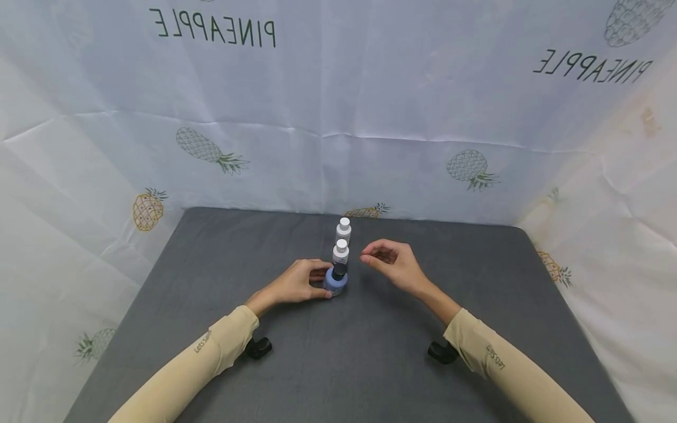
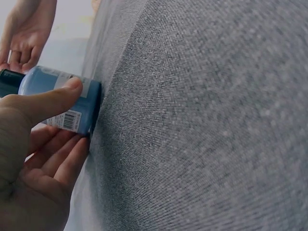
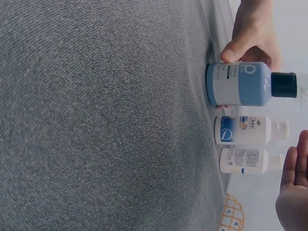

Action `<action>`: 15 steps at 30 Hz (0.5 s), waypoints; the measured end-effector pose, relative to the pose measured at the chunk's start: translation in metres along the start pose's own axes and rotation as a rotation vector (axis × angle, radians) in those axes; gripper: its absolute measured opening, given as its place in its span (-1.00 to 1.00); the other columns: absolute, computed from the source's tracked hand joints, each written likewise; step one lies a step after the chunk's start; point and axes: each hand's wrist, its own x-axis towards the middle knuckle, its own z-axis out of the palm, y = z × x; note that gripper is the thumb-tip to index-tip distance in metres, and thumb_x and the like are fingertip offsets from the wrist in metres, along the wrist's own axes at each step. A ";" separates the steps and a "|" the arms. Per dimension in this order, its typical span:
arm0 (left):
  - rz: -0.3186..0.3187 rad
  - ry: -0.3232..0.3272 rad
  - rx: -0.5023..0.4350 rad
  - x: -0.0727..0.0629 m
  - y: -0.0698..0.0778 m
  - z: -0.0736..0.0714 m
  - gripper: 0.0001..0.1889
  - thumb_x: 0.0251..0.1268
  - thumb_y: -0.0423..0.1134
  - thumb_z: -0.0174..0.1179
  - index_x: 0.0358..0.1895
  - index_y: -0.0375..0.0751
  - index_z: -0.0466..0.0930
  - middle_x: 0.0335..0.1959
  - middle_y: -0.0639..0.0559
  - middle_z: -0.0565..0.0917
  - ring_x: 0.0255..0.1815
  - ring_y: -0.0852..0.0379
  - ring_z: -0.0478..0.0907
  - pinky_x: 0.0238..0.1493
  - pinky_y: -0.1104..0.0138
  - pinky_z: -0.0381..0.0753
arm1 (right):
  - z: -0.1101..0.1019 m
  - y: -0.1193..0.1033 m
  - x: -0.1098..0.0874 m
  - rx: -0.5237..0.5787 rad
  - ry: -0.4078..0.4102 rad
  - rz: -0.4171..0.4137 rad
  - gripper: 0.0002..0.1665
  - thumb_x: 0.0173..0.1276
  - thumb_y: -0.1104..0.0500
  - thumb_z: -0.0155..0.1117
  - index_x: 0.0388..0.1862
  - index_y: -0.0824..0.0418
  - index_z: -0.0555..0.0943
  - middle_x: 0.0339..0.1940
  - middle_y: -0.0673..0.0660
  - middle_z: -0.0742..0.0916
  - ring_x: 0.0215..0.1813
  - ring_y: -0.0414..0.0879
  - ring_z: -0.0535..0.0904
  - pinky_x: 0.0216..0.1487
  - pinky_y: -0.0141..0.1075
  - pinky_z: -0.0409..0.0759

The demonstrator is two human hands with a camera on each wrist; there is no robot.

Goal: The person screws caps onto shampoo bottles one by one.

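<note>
A blue bottle with a black cap (image 1: 335, 284) stands upright on the dark table, nearest of three bottles in a row. My left hand (image 1: 296, 281) holds it from the left, thumb on the near side and fingers behind, as the left wrist view shows on the blue bottle (image 2: 57, 91). Just behind stands a white bottle with a blue label (image 3: 243, 130), and farther back another white bottle (image 3: 244, 161). My right hand (image 1: 394, 264) hovers to the right of the row, touching nothing, its fingers loosely bent; its fingers (image 3: 291, 166) also show in the right wrist view.
The dark grey cloth-covered table (image 1: 338, 364) reaches back to a white curtain (image 1: 317, 88) printed with pineapples. That curtain also hangs along both sides. Black straps (image 1: 259, 348) hang below the wrists.
</note>
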 end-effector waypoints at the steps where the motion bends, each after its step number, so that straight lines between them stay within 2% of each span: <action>1: 0.001 0.001 0.003 0.000 0.000 0.000 -0.31 0.21 -0.37 0.62 0.39 -0.49 0.59 0.26 -0.31 0.72 0.33 -0.19 0.75 0.32 0.28 0.77 | 0.000 0.000 0.000 0.001 -0.003 0.001 -0.78 0.53 0.31 0.43 0.05 0.43 0.73 -0.01 0.41 0.83 -0.03 -0.19 0.82 0.01 -0.40 0.80; 3: 0.004 0.002 0.009 -0.001 -0.001 0.001 -0.32 0.20 -0.37 0.62 0.40 -0.46 0.60 0.26 -0.28 0.73 0.34 -0.16 0.75 0.33 0.30 0.76 | 0.000 0.001 -0.001 0.002 -0.008 0.000 -0.75 0.53 0.32 0.42 0.06 0.47 0.71 0.00 0.41 0.83 -0.02 -0.13 0.83 0.01 -0.40 0.80; 4: 0.008 0.003 0.014 -0.001 -0.001 0.001 -0.32 0.20 -0.36 0.62 0.40 -0.45 0.61 0.26 -0.27 0.74 0.34 -0.15 0.75 0.33 0.31 0.76 | 0.001 0.001 -0.001 0.001 -0.009 0.001 -0.75 0.53 0.31 0.42 0.06 0.47 0.71 0.00 0.41 0.83 -0.02 -0.17 0.82 0.01 -0.40 0.80; 8: 0.007 0.005 0.021 -0.001 0.000 0.001 -0.34 0.18 -0.36 0.63 0.38 -0.37 0.64 0.23 -0.20 0.76 0.33 -0.09 0.75 0.33 0.35 0.75 | 0.001 0.001 -0.002 -0.005 -0.012 0.001 -0.78 0.53 0.31 0.42 0.05 0.42 0.73 0.00 0.39 0.84 0.00 -0.03 0.83 0.01 -0.39 0.80; 15: 0.016 0.026 0.049 -0.003 0.001 0.001 -0.36 0.17 -0.31 0.66 0.33 -0.37 0.66 0.25 -0.23 0.76 0.32 -0.13 0.75 0.33 0.27 0.77 | 0.000 0.001 -0.002 -0.008 -0.015 0.010 -0.81 0.53 0.30 0.43 0.04 0.37 0.74 0.00 0.37 0.84 -0.03 -0.21 0.81 0.02 -0.41 0.80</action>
